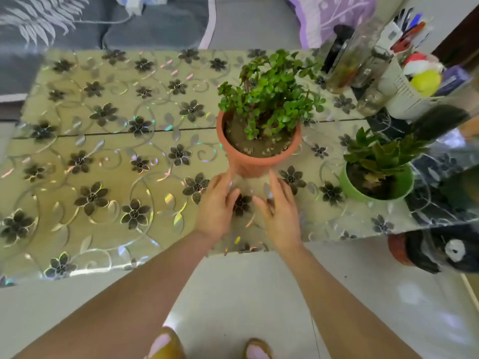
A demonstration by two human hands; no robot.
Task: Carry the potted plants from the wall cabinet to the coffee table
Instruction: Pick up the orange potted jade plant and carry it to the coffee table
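A terracotta pot with a small-leaved green plant stands upright on the coffee table, right of its middle. My left hand and my right hand hover just in front of the pot's base, fingers apart and holding nothing; the fingertips are close to the pot, and blur hides whether they touch it. A green pot with a spiky succulent stands to the right, near the table's front right corner.
The table wears a shiny flowered cover. At its back right stand glass bottles, a white holder with pens and a yellow ball. A dark sofa lies behind. My feet show on the tiled floor.
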